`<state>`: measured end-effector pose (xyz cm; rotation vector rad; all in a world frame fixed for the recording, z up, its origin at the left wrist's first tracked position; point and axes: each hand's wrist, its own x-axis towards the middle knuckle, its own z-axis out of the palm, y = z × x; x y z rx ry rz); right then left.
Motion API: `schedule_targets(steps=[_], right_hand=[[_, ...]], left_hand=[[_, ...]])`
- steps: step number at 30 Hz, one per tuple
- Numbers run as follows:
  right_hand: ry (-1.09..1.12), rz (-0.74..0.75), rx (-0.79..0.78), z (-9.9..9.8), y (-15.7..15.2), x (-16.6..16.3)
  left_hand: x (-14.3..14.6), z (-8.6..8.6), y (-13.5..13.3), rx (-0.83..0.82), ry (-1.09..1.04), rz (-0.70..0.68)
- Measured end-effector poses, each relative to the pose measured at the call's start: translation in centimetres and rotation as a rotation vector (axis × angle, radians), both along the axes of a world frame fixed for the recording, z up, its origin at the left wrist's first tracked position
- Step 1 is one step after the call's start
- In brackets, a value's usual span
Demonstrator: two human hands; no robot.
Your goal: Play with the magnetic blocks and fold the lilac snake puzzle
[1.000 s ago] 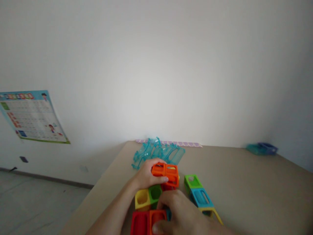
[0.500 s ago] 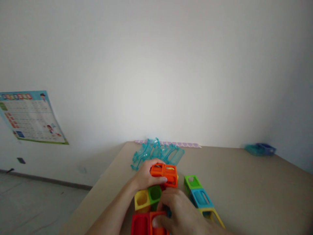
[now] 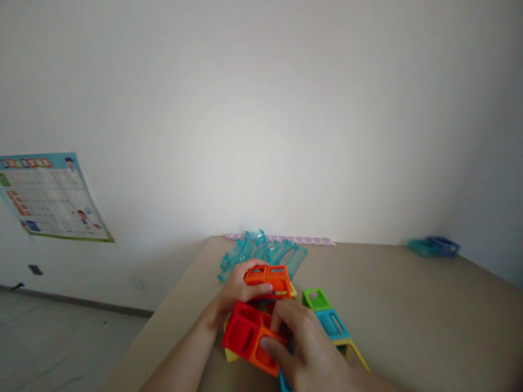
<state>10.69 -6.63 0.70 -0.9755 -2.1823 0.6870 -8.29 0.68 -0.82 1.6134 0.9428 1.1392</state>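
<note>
My left hand (image 3: 236, 289) is closed around a pair of joined orange hollow blocks (image 3: 267, 282), thumb across the near side. Closer to me, my right hand (image 3: 304, 340) pinches a joined red block (image 3: 242, 330) and orange block (image 3: 265, 351), which are tilted. Part of a yellow block (image 3: 231, 355) shows beneath the red one. Both hands and the held blocks hide most of what lies under them. Just right of my right hand runs a row of a green block (image 3: 317, 299), a blue block (image 3: 333, 324) and a yellow block (image 3: 354, 348).
Translucent teal plastic pieces (image 3: 245, 251) lie heaped behind my left hand. A purple patterned strip (image 3: 304, 240) runs along the wall at the table's back edge. A dark blue container (image 3: 444, 246) stands far right. A poster (image 3: 57, 198) hangs at left.
My right hand has lifted and turned the red and orange blocks, which now overlap the yellow and green ones. My left hand has shifted slightly up and left, tilting its orange blocks.
</note>
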Motion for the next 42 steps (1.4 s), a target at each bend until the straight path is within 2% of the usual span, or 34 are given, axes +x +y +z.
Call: schedule_targets(steps=[2, 4, 7, 9, 11, 13, 15, 16, 18, 22, 25, 28, 33, 35, 37, 40, 42], right_hand=[[-0.024, 0.032, 0.047, -0.1, 0.0, 0.1], [-0.041, 0.127, 0.114, -0.1, 0.0, 0.1], [-0.084, 0.312, 0.341, 0.0, 0.0, 0.0], [-0.134, 0.362, 0.5, 0.0, 0.0, 0.0], [-0.19, 0.349, 0.588, 0.0, -0.1, -0.1], [-0.234, 0.336, 0.607, -0.1, -0.1, -0.2], [-0.259, 0.342, 0.566, -0.1, 0.1, -0.2], [-0.26, 0.351, 0.525, -0.2, 0.2, -0.3], [-0.245, 0.367, 0.417, -0.3, 0.4, -0.3], [-0.163, 0.359, 0.195, -0.6, 0.6, -0.3], [-0.065, 0.324, 0.039, -0.6, 0.5, -0.4], [0.046, 0.211, -0.133, -0.5, 0.8, -0.5], [0.438, 0.121, -0.424, -0.1, 2.1, -0.6], [0.576, 0.074, -0.4, 0.4, 2.7, -0.3], [0.664, 0.01, -0.276, 1.2, 3.2, 0.3], [0.716, -0.078, 0.016, 2.5, 3.9, 1.4], [0.652, -0.125, 0.222, 3.3, 4.3, 2.0]], left_hand=[[-0.2, -0.2, 0.2, 0.018, -0.132, 0.087], [-0.3, -0.3, 0.5, 0.044, -0.295, 0.134], [-0.7, -0.2, 0.7, 0.019, -0.527, 0.033], [-1.2, 0.1, 0.5, -0.045, -0.673, -0.097], [-2.0, 0.7, -0.2, -0.135, -0.781, -0.276], [-2.8, 1.4, -1.6, -0.212, -0.786, -0.557], [-3.4, 2.1, -3.2, -0.298, -0.633, -0.894], [-3.5, 2.4, -3.9, -0.343, -0.555, -0.895], [-3.5, 2.9, -4.8, -0.454, -0.382, -0.712], [-3.3, 3.6, -3.5, -0.497, 0.085, -0.826], [-3.6, 3.8, -2.3, -0.546, 0.232, -0.848], [-3.9, 3.5, -2.8, -0.576, 0.21, -0.82], [-3.5, 1.9, -3.6, -0.481, -0.316, -0.646], [-3.1, 1.3, -2.7, -0.326, -0.467, -0.601], [-2.7, 0.9, -1.6, -0.253, -0.574, -0.493], [-1.8, 0.8, -0.4, -0.125, -0.654, -0.276], [-1.2, 0.8, -0.1, -0.059, -0.62, -0.15]])
